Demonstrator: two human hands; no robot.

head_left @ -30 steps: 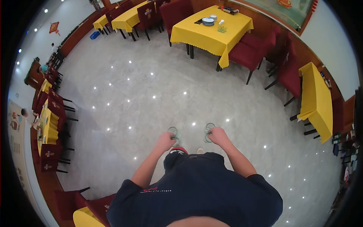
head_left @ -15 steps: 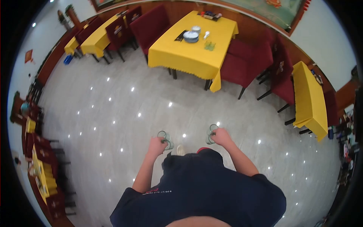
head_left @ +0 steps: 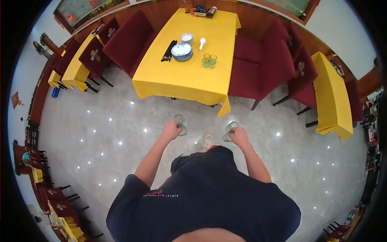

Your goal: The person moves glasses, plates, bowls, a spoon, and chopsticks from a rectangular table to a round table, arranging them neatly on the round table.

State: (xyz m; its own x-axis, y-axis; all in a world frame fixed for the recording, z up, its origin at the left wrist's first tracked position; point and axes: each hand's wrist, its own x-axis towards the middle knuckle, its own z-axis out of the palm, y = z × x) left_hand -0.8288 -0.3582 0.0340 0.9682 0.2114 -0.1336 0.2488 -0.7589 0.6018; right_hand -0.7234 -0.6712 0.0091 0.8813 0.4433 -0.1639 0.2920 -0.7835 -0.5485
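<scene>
My left hand is closed on green-tinted glasses, held above the floor. To the right, my right hand grips more such glasses, also over the floor. Ahead of both hands stands a table with a yellow cloth. On it are a stack of blue-and-white plates, a stack of small bowls, a white spoon, black chopsticks and several green glasses.
Dark red chairs stand left of the table, and others stand right. A second yellow-covered table is at the far right, another at the upper left. A small stove sits at the table's back.
The yellow table and its tableware are nearer and larger in view. My left hand, still holding glasses, is higher and farther forward in view; my right hand has risen slightly. A shoe shows farther forward.
</scene>
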